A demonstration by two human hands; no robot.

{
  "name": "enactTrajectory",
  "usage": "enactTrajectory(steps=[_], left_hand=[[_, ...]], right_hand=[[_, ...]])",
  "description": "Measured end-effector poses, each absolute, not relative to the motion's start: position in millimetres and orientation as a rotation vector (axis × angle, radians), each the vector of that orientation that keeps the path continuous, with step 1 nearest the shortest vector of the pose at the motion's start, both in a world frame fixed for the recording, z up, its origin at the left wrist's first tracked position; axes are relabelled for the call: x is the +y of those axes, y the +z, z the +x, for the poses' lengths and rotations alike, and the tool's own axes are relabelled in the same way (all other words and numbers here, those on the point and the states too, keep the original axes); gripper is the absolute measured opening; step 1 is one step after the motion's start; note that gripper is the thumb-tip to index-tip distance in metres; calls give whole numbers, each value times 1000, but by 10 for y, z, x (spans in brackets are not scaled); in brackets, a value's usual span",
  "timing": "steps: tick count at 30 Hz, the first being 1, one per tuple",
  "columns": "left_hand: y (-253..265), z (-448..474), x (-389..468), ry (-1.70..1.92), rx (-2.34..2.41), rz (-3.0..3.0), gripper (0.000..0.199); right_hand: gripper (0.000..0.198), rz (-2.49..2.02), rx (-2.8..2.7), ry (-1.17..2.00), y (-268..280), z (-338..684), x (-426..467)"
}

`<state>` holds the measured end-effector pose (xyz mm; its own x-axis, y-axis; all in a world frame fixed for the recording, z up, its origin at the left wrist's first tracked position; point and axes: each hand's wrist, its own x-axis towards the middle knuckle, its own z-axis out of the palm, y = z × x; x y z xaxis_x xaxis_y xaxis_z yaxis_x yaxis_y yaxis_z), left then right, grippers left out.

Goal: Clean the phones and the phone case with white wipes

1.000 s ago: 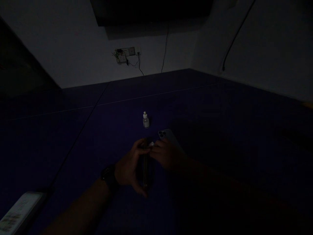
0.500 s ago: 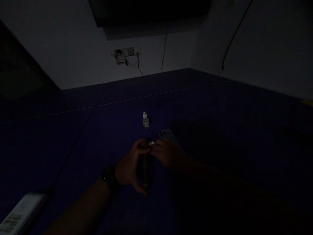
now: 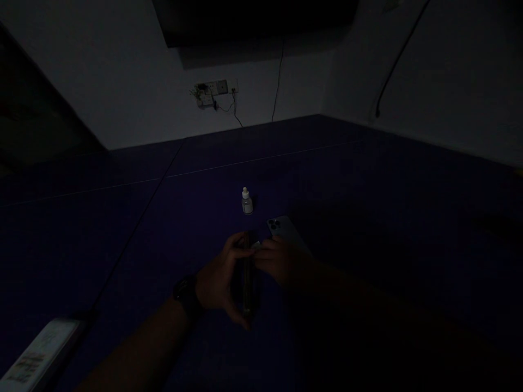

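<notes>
My L hand (image 3: 214, 283) grips a thin dark slab (image 3: 247, 283) on edge btwn my hands; R hand (image 3: 281, 264) pinches a small white scrap (image 3: 256, 245) beside it & blocks pt of a grey triple-lens phone (image 3: 293, 233). Clear white-capped bottle (image 3: 247, 205) stands beyond; white printed box (image 3: 44, 345) lower L.

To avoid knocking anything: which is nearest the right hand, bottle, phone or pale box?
The phone with camera lenses showing; the right hand partly hides it. The bottle stands farther ahead, the pale box lower left.
</notes>
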<state>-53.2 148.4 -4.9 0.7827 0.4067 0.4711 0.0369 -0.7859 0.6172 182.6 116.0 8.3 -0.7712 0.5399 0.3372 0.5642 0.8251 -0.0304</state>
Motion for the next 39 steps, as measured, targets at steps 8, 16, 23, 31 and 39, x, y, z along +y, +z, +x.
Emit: enactTrajectory(steps=[8, 16, 23, 31, 39], left_hand=[[-36, -533, 1466, 819, 330, 2345, 134], [-22, -553, 1477, 794, 376, 2286, 128], [-26, -552, 1391, 782, 478, 1967, 110], [-19, -559, 1384, 838, 597, 2127, 121], [133, -537, 1377, 789, 703, 2123, 96]], right_hand=[[19, -949, -2645, -102, 92, 1800, 1150], [21, -729, -2662, 104, 150, 1814, 1063], [6, -677, -2408, 6, 82, 1724, 1072], [7, -604, -2130, 376, 98, 1632, 977], [9, -590, -2109, 629, 184, 1766, 977]])
